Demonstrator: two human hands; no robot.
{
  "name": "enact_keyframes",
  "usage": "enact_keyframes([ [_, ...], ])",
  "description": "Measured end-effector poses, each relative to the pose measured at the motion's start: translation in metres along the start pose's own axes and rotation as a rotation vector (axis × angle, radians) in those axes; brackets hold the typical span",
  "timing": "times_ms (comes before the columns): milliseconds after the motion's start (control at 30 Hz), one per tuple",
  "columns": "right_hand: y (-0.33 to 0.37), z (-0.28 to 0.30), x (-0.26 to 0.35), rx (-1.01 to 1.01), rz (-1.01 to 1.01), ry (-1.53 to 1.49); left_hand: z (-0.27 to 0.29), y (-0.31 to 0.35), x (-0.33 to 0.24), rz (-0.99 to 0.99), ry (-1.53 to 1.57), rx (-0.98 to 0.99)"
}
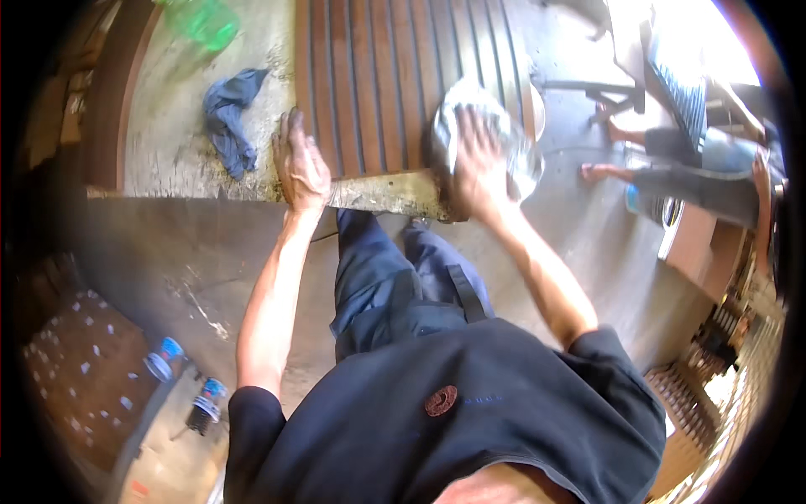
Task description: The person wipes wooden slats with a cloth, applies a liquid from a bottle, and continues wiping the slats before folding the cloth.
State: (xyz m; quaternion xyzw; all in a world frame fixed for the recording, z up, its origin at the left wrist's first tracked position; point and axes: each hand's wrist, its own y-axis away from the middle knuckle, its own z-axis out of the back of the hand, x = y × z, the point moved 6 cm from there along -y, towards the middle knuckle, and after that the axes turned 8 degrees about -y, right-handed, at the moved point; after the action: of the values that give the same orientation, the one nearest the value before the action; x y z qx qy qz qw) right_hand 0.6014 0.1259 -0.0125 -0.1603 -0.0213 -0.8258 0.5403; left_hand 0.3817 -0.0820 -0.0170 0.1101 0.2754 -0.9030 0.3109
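A brown wooden panel with dark lengthwise grooves (390, 92) lies on a worn workbench (168, 109). My left hand (300, 168) rests at the panel's near left corner, fingers stretched out along its edge, holding nothing. At the near right corner, my right hand (483, 164) presses on a bunched whitish cloth (522, 155); it is slightly blurred by motion. The cloth covers that corner and hangs past the panel's right edge. A crumpled blue-grey rag (231, 122) lies on the bench left of my left hand.
A green clear plastic bottle (201, 23) lies at the far left of the bench. A brown board (126, 92) runs along the left side. To the right, another person (705, 181) sits near a wooden box (709, 252). Brown boards (92, 370) are at lower left.
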Motion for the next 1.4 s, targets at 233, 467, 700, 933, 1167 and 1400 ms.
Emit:
enact_keyframes([
  [233,-0.164,-0.024,0.003,-0.219,0.103,-0.054,-0.010,-0.013,0.002,-0.007,-0.004,-0.013],
  [467,-0.038,-0.031,0.114,0.048,0.079,-0.174,0.012,0.011,0.022,0.077,-0.055,-0.010],
  [700,-0.175,-0.051,0.069,-0.154,0.160,-0.064,-0.002,-0.003,0.019,0.034,-0.009,-0.090],
  [933,-0.074,-0.085,0.191,-0.001,0.248,-0.171,0.015,0.028,0.055,0.189,0.026,-0.116],
  [1167,-0.226,-0.091,0.157,-0.210,0.184,-0.201,0.017,0.029,0.054,0.310,0.188,-0.038],
  [1400,-0.123,-0.108,0.254,0.056,0.217,-0.288,0.045,0.049,0.091,0.327,0.386,-0.377],
])
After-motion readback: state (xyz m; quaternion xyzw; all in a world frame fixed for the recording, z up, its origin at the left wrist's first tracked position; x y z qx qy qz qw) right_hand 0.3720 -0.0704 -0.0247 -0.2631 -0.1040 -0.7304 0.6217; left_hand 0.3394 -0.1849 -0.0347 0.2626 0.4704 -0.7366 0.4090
